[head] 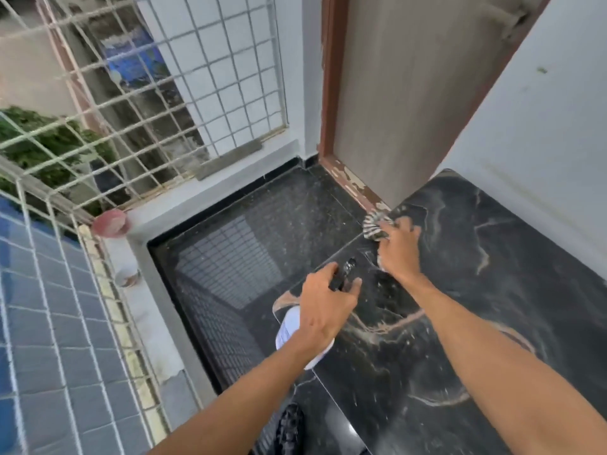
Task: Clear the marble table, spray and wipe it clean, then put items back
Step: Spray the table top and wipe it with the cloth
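The black marble table (476, 323) with pale veins fills the lower right. My left hand (325, 307) grips a white spray bottle (289, 330) with a black nozzle (345, 272), held at the table's left edge. My right hand (399, 247) presses a striped grey cloth (376, 224) onto the marble near its far left corner. The bottle's body is mostly hidden under my hand and forearm.
A wooden door (410, 93) with a brown frame stands behind the table, and a white wall (542, 142) is on the right. The dark granite floor (256, 231) lies to the left, bounded by a low ledge and a metal grille (131, 110). A black shoe (289, 428) shows below.
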Demonstrator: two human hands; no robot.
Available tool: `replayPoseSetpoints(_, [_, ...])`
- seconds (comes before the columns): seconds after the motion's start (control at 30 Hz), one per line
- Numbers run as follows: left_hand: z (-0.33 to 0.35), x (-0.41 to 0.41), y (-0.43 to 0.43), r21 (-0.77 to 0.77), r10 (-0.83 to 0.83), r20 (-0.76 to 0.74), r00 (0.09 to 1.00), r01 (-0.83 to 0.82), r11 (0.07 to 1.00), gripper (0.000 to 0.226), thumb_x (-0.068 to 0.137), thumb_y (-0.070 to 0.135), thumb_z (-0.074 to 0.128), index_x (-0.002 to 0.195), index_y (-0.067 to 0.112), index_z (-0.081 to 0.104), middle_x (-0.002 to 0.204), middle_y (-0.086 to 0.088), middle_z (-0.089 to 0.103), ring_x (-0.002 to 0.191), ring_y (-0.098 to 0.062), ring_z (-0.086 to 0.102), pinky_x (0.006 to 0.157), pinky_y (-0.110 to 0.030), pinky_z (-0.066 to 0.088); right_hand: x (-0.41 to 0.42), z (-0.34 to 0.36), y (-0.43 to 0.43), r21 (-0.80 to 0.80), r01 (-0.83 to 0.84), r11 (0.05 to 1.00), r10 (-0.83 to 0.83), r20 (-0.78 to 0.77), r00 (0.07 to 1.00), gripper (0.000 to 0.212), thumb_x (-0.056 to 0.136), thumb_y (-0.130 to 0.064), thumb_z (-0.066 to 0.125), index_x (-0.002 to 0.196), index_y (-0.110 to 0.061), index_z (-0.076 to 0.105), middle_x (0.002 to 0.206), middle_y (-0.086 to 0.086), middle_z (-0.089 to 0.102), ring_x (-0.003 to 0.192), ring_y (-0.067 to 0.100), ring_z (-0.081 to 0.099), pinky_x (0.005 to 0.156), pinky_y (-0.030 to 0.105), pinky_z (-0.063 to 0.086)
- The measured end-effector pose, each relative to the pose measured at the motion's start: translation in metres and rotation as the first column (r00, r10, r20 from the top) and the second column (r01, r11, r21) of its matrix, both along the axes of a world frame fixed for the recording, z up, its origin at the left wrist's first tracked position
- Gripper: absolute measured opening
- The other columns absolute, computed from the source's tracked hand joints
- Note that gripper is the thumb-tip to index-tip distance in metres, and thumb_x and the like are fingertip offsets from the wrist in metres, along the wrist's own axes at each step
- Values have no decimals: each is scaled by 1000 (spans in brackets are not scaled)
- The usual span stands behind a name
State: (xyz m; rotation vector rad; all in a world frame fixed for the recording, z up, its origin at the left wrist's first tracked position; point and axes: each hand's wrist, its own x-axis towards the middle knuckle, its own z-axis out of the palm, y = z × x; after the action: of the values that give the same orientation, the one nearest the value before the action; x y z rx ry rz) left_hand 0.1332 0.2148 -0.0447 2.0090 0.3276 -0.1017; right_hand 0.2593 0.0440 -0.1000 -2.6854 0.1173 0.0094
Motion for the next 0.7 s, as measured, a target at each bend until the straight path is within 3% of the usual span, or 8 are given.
replayPoseSetpoints(0.07, [1, 0, 7, -8, -3, 1, 1000, 3, 1000, 29, 89, 33, 79, 72, 20, 59, 60, 16, 62, 55, -6, 54, 55, -14, 41, -8, -1, 3, -9, -94, 996, 94, 14, 995, 46, 94, -2, 51, 135, -18, 63, 125, 9, 44, 115, 32, 37, 104, 42, 36])
replayPoseSetpoints(0.2, [9, -9, 22, -10, 44, 32, 998, -44, 999, 35, 89, 29, 79, 67, 24, 52, 59, 13, 60, 54, -5, 51, 55, -18, 41, -22, 10, 20, 19, 43, 999, -43, -24, 999, 44, 94, 0, 54, 132, -18, 65, 120, 7, 45, 114, 31, 39, 106, 42, 40])
replayPoseSetpoints(0.33, [14, -26, 32, 46, 87, 14, 996, -87, 995, 34, 89, 24, 78, 67, 23, 51, 56, 9, 56, 54, -10, 48, 56, -27, 40, -90, 15, 59, 7, -331, 944, 331, 11, 944, 47, 88, 4, 53, 124, -24, 67, 117, 4, 46, 110, 25, 38, 91, 35, 44])
replayPoseSetpoints(0.37, [12, -33, 35, 51, 95, 12, 995, -96, 994, 32, 89, 22, 76, 68, 19, 53, 56, 8, 54, 53, -11, 46, 56, -31, 39, -94, 16, 59, 30, -336, 941, 336, 5, 942, 47, 89, 4, 54, 124, -24, 68, 117, 2, 47, 109, 24, 39, 89, 32, 43])
replayPoseSetpoints(0.47, [6, -58, 42, 45, 126, -5, 992, -126, 991, 30, 92, 21, 74, 76, 3, 55, 60, 2, 54, 56, -18, 44, 57, -36, 39, -94, 17, 59, 96, -27, 995, 31, -40, 999, 47, 92, 2, 55, 131, -21, 65, 119, 3, 47, 115, 26, 42, 93, 29, 42])
replayPoseSetpoints(0.5, [4, -67, 44, 56, 145, -12, 989, -144, 988, 28, 92, 21, 74, 78, 3, 57, 61, 1, 56, 57, -19, 46, 58, -37, 41, -107, 19, 68, 84, -32, 996, 35, -32, 999, 49, 92, 3, 55, 133, -22, 64, 121, 4, 47, 117, 27, 41, 97, 32, 45])
replayPoseSetpoints(0.63, [-2, -107, 48, 66, 204, -47, 978, -201, 977, 7, 93, 20, 76, 92, 16, 71, 66, 7, 66, 57, -14, 58, 58, -34, 49, -173, 16, 88, 48, -447, 893, 447, 7, 894, 50, 91, -1, 53, 132, -28, 62, 124, 2, 44, 116, 25, 39, 92, 35, 51])
replayPoseSetpoints(0.7, [-6, -124, 47, 84, 234, -48, 971, -230, 970, 17, 93, 20, 76, 81, 15, 65, 62, 8, 63, 53, -10, 53, 58, -34, 46, -171, 16, 84, 96, -317, 944, 320, -22, 947, 46, 90, -2, 54, 129, -24, 64, 125, 4, 45, 116, 27, 40, 94, 38, 51])
